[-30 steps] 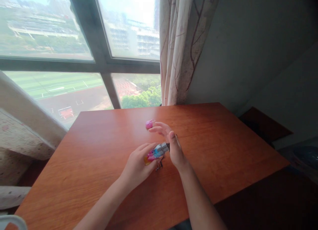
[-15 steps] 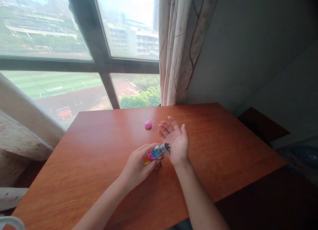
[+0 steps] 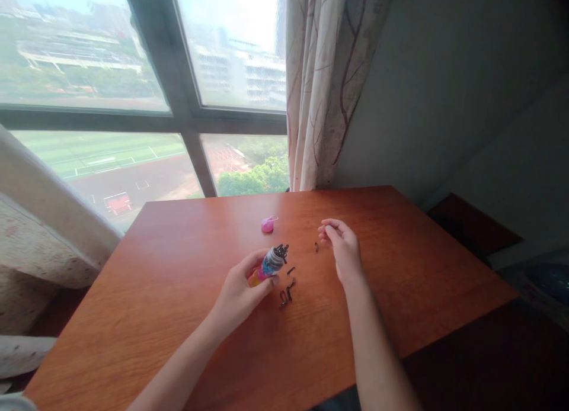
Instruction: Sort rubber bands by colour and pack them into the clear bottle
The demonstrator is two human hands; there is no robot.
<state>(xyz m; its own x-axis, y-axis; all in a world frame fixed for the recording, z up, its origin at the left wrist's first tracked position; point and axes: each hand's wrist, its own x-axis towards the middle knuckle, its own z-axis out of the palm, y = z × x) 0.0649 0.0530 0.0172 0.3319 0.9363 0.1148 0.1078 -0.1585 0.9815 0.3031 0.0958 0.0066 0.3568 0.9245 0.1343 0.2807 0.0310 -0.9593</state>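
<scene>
My left hand [image 3: 240, 289] is wrapped around a small multicoloured bottle [image 3: 265, 269], which leans up and to the right. Dark, thin loop-shaped pieces [image 3: 281, 253] stick out of its uncapped mouth. Several similar black pieces [image 3: 287, 295] lie on the table just right of the bottle. One more black piece [image 3: 316, 246] lies farther right, beside my right hand [image 3: 342, 242]. That hand is closed, thumb against curled fingers, above the table; whatever it may hold is hidden. A pink cap [image 3: 267, 224] with a thin loop sits beyond the bottle.
The brown wooden table [image 3: 178, 316] runs up to the window [image 3: 240, 162] at the back. Patterned curtains [image 3: 313, 91] hang on both sides of the glass. Part of a white round-edged object [image 3: 18, 403] shows at the lower left corner.
My right hand has gone from open palm beside the bottle's mouth to closed and farther right. The bottle has tipped more upright. More black pieces show on the table.
</scene>
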